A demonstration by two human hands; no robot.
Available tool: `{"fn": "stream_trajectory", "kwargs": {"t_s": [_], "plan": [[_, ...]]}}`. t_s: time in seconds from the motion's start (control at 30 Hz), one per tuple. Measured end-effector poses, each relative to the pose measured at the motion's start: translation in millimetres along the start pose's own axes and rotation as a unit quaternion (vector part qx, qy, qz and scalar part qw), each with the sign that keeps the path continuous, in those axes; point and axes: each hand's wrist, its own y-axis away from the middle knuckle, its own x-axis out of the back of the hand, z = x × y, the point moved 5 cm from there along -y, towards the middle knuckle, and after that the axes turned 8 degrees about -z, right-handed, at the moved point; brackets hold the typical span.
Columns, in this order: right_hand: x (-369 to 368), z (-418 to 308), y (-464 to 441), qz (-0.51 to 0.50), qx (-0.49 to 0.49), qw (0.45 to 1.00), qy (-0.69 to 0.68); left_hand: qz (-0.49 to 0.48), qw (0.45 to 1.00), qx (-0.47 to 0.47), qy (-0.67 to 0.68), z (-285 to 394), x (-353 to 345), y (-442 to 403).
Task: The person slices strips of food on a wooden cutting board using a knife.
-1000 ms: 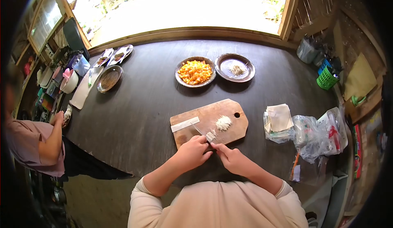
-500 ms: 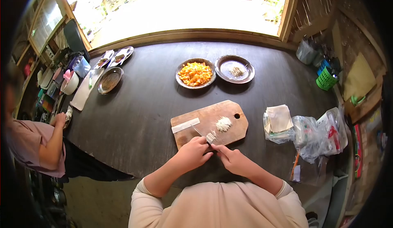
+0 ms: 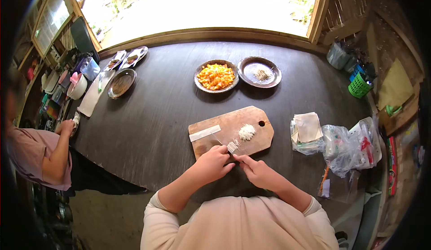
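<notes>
From my end, the chopping board [image 3: 228,131] looks like matt wood, the worktop [image 3: 152,115] smooth with a soft sheen, the bags [image 3: 342,150] glossy clear plastic.

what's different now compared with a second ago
Nothing has visibly moved on the table, and nothing was plainly grasped or released; only the whole view shifted slightly. The left hand and right hand stay close together at the cutting board's near edge; white strip and shredded pile lie as before.
</notes>
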Motion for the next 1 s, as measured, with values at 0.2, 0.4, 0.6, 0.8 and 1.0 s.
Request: {"fn": "stream_trajectory", "kwargs": {"t_s": [0.2,0.4,0.6,0.8,1.0], "plan": [[-4,6,-6,0.023,0.018,0.999,0.035,0.004,1.000,0.003,0.021,3,2,0],[2,-3,-1,0.006,0.015,1.000,-0.010,0.006,1.000,-0.003,0.012,1,2,0],[-2,2,-3,0.036,0.050,0.998,-0.019,0.006,1.000,-0.005,0.015,2,3,0],[1,-4,-2,0.014,0.008,1.000,-0.014,0.005,1.000,0.003,0.023,3,5,1],[-1,5,-3,0.026,0.034,0.999,-0.018,0.002,1.000,-0.009,0.010,2,3,-1]]}}
